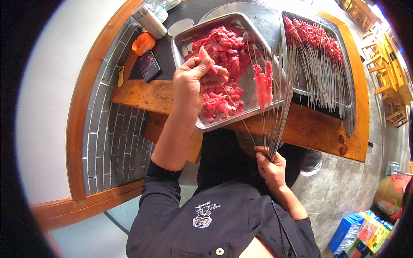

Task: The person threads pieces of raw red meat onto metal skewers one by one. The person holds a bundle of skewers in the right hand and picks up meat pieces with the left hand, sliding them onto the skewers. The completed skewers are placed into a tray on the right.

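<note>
My left hand (193,74) pinches a slice of raw red meat (203,54) at the tip of one thin metal skewer (237,111). That skewer slants down to my right hand (271,166), which grips the lower ends of a fanned bundle of metal skewers (284,109). A few skewers in the bundle carry threaded meat (264,85) near their upper part. Beneath my left hand is a steel tray (248,96) with a large heap of sliced raw meat (222,45) and a smaller pile (222,100) nearer me.
A second steel tray (300,85) at the right holds many loaded skewers (313,38), their bare ends over its near rim. On the wood-edged table (142,93) lie a phone (150,66), an orange ashtray (143,44) and a steel flask (150,22). Boxes (361,230) stand on the floor.
</note>
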`<state>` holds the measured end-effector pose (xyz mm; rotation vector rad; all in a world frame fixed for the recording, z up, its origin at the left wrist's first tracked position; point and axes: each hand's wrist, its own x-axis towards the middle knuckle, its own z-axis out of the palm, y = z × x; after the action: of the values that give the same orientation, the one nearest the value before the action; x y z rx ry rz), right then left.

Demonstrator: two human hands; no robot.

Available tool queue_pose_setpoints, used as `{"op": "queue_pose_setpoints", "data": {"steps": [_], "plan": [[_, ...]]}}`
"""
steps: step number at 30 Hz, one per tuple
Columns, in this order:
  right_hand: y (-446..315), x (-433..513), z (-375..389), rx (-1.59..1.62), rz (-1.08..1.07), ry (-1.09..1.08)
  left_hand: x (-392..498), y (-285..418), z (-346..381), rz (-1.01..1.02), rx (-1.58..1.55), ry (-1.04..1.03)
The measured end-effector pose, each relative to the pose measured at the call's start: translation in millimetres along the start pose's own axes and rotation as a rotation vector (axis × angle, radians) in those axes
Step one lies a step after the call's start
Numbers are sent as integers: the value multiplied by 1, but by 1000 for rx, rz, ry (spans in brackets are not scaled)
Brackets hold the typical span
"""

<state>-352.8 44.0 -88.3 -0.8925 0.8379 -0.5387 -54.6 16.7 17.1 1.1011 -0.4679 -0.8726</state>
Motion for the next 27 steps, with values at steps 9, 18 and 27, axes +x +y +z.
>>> {"op": "queue_pose_setpoints", "data": {"steps": [9,18,27], "plan": [[2,0,-1,27,2,-11,-6,-7,5,-5,39,-10],[2,-1,-1,30,4,-10,-9,0,7,220,189,65],[6,-1,-1,33,-9,4,-7,-6,-3,74,82,25]]}}
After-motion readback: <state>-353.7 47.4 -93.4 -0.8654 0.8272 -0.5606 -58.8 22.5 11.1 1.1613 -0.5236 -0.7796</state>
